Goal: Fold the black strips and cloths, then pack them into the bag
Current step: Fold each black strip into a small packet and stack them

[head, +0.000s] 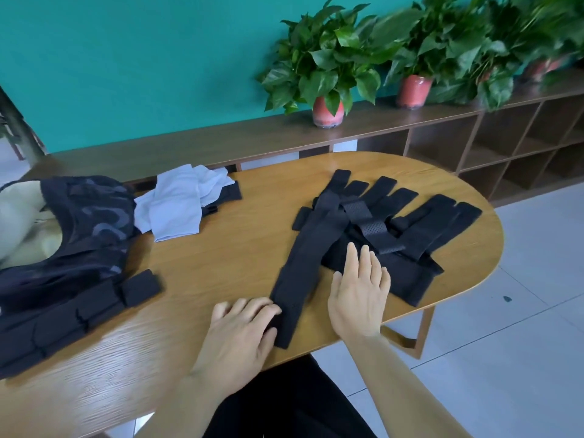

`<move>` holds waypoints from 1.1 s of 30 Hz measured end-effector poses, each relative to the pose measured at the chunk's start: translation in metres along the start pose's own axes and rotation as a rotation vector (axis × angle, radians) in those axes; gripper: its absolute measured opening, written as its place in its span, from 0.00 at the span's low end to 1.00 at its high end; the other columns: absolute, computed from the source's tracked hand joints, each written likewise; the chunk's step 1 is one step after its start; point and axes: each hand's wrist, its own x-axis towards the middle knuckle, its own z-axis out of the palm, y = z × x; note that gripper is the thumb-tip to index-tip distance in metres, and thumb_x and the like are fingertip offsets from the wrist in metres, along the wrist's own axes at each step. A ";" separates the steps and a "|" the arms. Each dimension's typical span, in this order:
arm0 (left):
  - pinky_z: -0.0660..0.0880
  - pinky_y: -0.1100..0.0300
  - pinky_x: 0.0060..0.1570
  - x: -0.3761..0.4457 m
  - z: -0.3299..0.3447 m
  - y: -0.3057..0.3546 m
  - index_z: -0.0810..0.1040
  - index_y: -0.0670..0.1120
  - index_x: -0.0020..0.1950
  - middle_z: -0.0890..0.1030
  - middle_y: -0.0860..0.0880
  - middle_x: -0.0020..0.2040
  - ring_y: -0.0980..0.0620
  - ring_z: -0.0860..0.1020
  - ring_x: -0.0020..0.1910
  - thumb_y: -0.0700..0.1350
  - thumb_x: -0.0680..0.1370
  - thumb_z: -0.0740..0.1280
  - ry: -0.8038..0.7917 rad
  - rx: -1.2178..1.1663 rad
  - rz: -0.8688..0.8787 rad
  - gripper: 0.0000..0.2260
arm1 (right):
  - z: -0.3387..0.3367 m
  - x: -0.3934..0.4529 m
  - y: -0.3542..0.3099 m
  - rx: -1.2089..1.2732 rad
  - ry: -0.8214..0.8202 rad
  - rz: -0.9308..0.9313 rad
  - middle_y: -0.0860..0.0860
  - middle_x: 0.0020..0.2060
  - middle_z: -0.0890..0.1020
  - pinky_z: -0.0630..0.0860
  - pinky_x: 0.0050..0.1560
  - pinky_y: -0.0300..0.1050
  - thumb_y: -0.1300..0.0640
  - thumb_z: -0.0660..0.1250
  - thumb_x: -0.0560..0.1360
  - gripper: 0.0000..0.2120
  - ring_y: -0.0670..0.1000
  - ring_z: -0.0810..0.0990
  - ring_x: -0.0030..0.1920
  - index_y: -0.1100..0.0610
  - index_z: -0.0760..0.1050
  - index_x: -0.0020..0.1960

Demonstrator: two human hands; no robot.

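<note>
A long black strip (pixel 303 267) lies diagonally on the wooden table (pixel 221 248), its near end by the front edge. My left hand (pixel 243 330) grips that near end, fingers curled over its left edge. My right hand (pixel 360 289) lies flat with straight fingers on a black cloth (pixel 407 279) just right of the strip. Several more black strips (pixel 395 213) fan out behind in a pile. A dark patterned bag (pixel 85 222) stands open at the far left. Folded black pieces (pixel 79 311) lie in front of it.
A light grey cloth (pixel 177 207) lies crumpled at the back of the table beside the bag. Behind the table runs a low wooden shelf (pixel 474 147) with potted plants (pixel 328 67) against a teal wall. Tiled floor lies to the right.
</note>
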 end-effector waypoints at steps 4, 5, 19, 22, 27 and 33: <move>0.62 0.55 0.51 -0.011 -0.002 -0.007 0.73 0.59 0.60 0.75 0.60 0.56 0.57 0.75 0.50 0.56 0.78 0.54 0.034 0.051 -0.040 0.14 | 0.000 -0.005 -0.016 -0.001 -0.052 -0.043 0.60 0.66 0.74 0.64 0.67 0.61 0.52 0.50 0.77 0.24 0.62 0.70 0.68 0.60 0.70 0.69; 0.62 0.54 0.51 -0.012 -0.003 -0.006 0.74 0.59 0.60 0.76 0.60 0.55 0.56 0.75 0.49 0.56 0.78 0.55 0.044 0.071 -0.038 0.14 | 0.001 -0.007 -0.021 0.009 -0.064 -0.076 0.59 0.64 0.76 0.64 0.66 0.61 0.52 0.50 0.77 0.25 0.61 0.71 0.67 0.60 0.71 0.68; 0.56 0.54 0.60 0.012 0.008 -0.013 0.71 0.49 0.68 0.78 0.55 0.64 0.56 0.71 0.68 0.41 0.78 0.61 0.036 -0.060 -0.084 0.18 | 0.004 -0.011 -0.054 0.037 -0.175 -0.317 0.53 0.54 0.81 0.63 0.60 0.57 0.47 0.55 0.75 0.22 0.57 0.73 0.62 0.55 0.78 0.60; 0.57 0.53 0.60 0.016 0.012 -0.011 0.71 0.45 0.68 0.81 0.53 0.60 0.56 0.73 0.66 0.43 0.77 0.59 0.036 -0.040 -0.079 0.19 | 0.008 -0.008 -0.055 -0.013 -0.240 -0.393 0.58 0.62 0.77 0.60 0.62 0.62 0.47 0.53 0.76 0.21 0.60 0.69 0.66 0.53 0.79 0.59; 0.56 0.52 0.60 0.019 0.014 -0.014 0.70 0.43 0.68 0.83 0.54 0.53 0.56 0.74 0.65 0.42 0.75 0.56 0.046 0.023 -0.134 0.21 | 0.016 0.001 -0.057 0.019 -0.334 -0.358 0.55 0.55 0.79 0.59 0.64 0.63 0.55 0.58 0.77 0.15 0.57 0.62 0.65 0.56 0.80 0.56; 0.56 0.49 0.59 0.020 0.013 -0.017 0.73 0.42 0.66 0.84 0.55 0.47 0.52 0.78 0.61 0.36 0.70 0.69 0.029 0.063 -0.145 0.24 | 0.013 0.015 -0.058 0.103 -0.388 -0.295 0.47 0.64 0.70 0.47 0.69 0.53 0.64 0.57 0.78 0.17 0.51 0.56 0.69 0.55 0.74 0.64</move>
